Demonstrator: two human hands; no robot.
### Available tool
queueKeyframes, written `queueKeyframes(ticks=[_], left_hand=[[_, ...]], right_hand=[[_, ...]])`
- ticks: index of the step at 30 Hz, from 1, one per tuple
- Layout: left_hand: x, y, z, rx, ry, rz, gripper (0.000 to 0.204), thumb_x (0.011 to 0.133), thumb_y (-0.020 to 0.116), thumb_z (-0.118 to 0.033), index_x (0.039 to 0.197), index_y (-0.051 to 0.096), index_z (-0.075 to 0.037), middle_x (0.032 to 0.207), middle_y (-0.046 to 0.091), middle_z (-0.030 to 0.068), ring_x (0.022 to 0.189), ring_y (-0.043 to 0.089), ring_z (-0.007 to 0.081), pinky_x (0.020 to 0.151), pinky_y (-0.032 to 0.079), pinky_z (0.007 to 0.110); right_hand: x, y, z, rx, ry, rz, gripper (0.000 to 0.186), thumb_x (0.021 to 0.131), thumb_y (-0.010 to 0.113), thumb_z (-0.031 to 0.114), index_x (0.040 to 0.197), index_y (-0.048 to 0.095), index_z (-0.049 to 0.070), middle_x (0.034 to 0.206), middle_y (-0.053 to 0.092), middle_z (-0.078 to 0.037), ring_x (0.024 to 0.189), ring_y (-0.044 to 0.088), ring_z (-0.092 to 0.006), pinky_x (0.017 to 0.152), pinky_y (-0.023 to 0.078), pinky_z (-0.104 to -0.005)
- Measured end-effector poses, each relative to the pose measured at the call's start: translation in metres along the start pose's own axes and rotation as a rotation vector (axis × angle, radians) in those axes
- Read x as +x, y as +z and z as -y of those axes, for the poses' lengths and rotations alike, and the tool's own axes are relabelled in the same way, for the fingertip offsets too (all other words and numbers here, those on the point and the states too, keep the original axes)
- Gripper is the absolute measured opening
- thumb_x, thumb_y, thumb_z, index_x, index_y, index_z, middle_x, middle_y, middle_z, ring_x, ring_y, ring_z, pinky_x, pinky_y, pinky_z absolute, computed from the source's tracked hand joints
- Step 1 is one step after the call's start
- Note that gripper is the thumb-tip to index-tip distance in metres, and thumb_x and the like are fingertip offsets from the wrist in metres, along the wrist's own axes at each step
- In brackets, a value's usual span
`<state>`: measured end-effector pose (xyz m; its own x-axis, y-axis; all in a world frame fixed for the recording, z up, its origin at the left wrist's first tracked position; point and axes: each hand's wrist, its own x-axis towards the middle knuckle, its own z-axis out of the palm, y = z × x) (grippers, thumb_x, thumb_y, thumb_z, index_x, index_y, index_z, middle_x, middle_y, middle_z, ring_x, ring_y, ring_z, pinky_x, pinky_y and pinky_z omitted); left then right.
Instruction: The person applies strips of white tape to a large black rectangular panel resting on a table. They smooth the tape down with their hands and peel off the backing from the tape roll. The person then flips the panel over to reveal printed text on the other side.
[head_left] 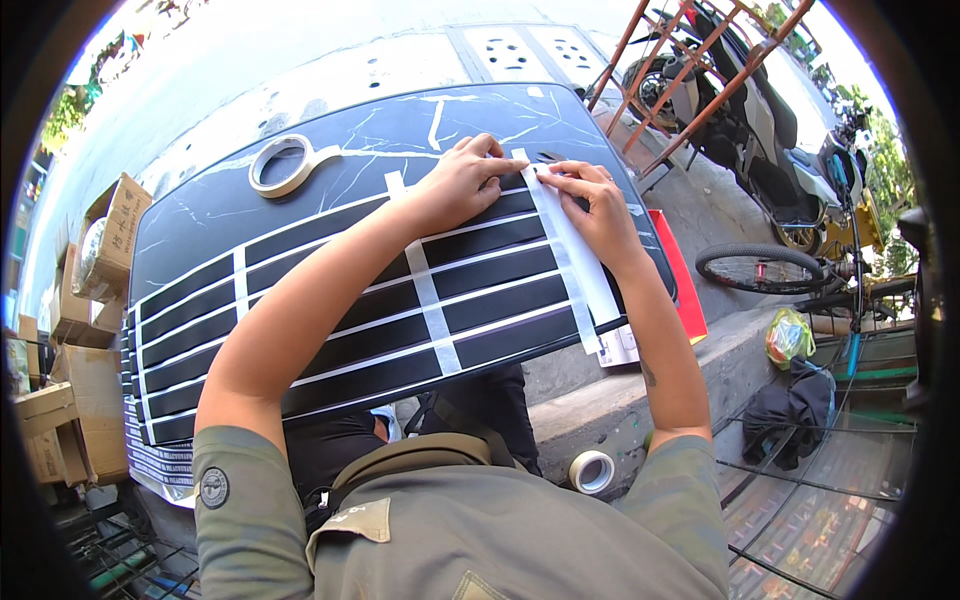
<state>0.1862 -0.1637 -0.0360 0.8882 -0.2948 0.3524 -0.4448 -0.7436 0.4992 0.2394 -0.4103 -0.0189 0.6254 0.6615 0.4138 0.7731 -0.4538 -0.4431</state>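
Note:
On a dark marble-patterned tabletop (360, 130) lie black panels (497, 298) divided by white lines and crossed by pale tape. My left hand (450, 185) has its index fingertip at the top end of a long tape strip (560, 255), fingers bent. My right hand (590, 205) meets it there from the right, fingertips closed on that end. Small dark scissors (550, 157) lie just behind, partly hidden by my fingers. A tape roll (283, 165) rests at upper left. A white sheet and a red flat item (682, 290) show under my right arm.
Cardboard boxes (105, 240) are stacked left of the table. At right stand an orange metal frame (700, 100), a scooter (760, 150) and a bicycle wheel (755, 270). A second tape roll (592, 457) sits on a ledge below the table, near a dark cloth bundle (790, 410).

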Motion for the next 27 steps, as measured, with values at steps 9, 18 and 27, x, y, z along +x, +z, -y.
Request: queueKeyframes(ticks=[9,18,27], left_hand=[[0.004,0.000,-0.001,0.019,0.035,0.013,0.044,0.088,0.059,-0.007,0.130,0.071,-0.013,0.119,0.057,0.0172,0.116,0.054,0.0360,0.106,0.043,0.046],[0.003,-0.008,-0.016,0.015,-0.056,0.048,0.050,0.089,0.056,-0.002,0.135,0.069,-0.015,0.117,0.053,0.0161,0.117,0.053,0.0333,0.107,0.041,0.044],[0.001,-0.007,-0.016,0.011,-0.041,0.022,0.048,0.089,0.057,-0.001,0.133,0.070,-0.014,0.116,0.054,0.0161,0.115,0.053,0.0334,0.105,0.044,0.043]], right_hand=[[-0.001,0.008,-0.011,0.024,-0.019,-0.087,0.031,0.085,0.071,0.003,0.113,0.081,0.013,0.117,0.073,-0.013,0.110,0.066,-0.0321,0.100,0.050,-0.0407],[-0.005,0.012,-0.011,0.066,0.018,-0.061,0.031,0.090,0.069,0.005,0.116,0.080,0.017,0.123,0.070,-0.006,0.112,0.064,-0.0275,0.103,0.044,-0.0408],[-0.006,0.015,-0.014,0.061,0.030,-0.062,0.032,0.090,0.069,0.005,0.117,0.080,0.018,0.127,0.069,-0.006,0.118,0.062,-0.0266,0.104,0.044,-0.0415]])
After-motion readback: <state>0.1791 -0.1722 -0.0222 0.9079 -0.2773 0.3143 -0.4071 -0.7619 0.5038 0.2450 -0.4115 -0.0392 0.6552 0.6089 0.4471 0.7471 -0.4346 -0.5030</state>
